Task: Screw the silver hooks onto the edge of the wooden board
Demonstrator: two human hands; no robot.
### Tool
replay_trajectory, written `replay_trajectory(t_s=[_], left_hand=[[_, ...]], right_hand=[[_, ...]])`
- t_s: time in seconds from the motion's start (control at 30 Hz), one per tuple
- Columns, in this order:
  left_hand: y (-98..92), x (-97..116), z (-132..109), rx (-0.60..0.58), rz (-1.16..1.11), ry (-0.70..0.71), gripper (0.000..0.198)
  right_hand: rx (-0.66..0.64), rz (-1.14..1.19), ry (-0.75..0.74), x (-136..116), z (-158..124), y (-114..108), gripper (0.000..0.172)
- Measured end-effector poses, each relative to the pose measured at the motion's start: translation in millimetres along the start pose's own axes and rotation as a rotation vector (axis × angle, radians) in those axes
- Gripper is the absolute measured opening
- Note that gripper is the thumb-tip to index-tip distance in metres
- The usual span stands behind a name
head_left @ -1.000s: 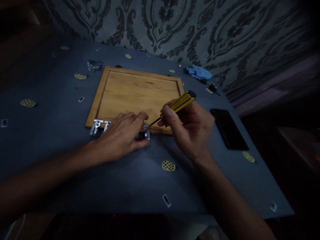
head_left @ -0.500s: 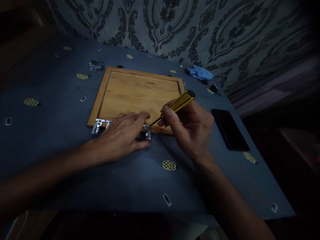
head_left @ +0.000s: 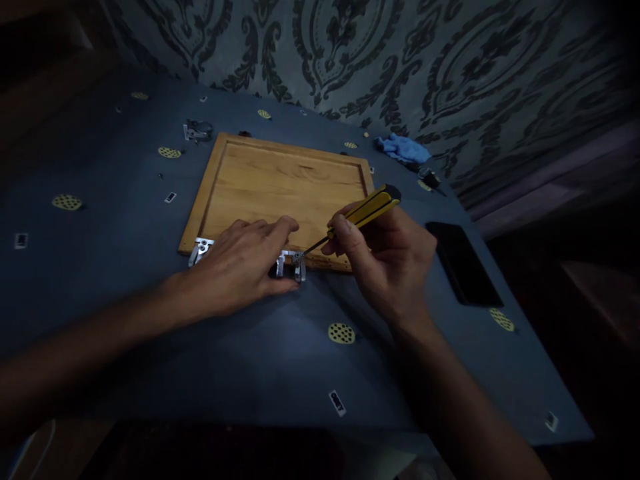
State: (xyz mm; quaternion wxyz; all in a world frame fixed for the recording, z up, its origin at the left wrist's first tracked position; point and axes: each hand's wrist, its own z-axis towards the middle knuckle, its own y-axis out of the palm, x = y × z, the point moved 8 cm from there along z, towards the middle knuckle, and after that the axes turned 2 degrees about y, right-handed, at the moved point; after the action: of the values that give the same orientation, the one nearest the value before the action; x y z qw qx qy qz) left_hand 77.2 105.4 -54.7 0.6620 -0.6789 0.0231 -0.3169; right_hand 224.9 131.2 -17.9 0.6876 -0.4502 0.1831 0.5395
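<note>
A wooden panel with a raised frame lies on the blue tablecloth. Metal hinges sit along its near edge, one at the left corner and another, a right-hand hinge, by the screwdriver tip. My left hand lies across this edge, its thumb against the lower end of the right-hand hinge and its index finger over the wood; the other fingertips are hidden. In my right hand is a yellow-and-black screwdriver, held tilted with its tip at that hinge's plate.
Another metal hinge lies beyond the panel's left corner, with a small screw nearer. To the right is a black phone. Blue gloves or cloth and a dark object lie near the patterned wall.
The whole view has shifted slightly. The screwdriver stays at the right-hand hinge. My left hand has moved a little left, uncovering more of that hinge and covering part of the left one.
</note>
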Motion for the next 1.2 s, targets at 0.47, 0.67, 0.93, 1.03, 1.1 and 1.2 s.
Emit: replay_trajectory(t_s=[0.47,0.67,0.93,1.03,1.1,1.2], left_hand=[[6.7,6,0,-0.072,0.042,0.016,0.069],[4.6,1,-2,-0.098,-0.003,-0.001,0.068],[3.9,-1,-2,-0.084,-0.015,-0.006,0.066],[3.9,-1,0,-0.079,-0.013,-0.014,0.066],[4.0,-2,0,-0.068,-0.011,-0.018,0.067],[5.0,-3,0,-0.058,-0.017,-0.019,0.066]], right_hand=[[-0.006,-0.056,-0.013,-3,2,1,0.012],[0.002,-0.046,-0.041,-3,1,0,0.012],[-0.010,-0.065,-0.028,-4,2,0,0.014],[-0.008,-0.078,-0.019,-3,2,0,0.015],[-0.009,-0.072,-0.017,-2,1,0,0.015],[-0.008,-0.059,-0.023,-2,1,0,0.014]])
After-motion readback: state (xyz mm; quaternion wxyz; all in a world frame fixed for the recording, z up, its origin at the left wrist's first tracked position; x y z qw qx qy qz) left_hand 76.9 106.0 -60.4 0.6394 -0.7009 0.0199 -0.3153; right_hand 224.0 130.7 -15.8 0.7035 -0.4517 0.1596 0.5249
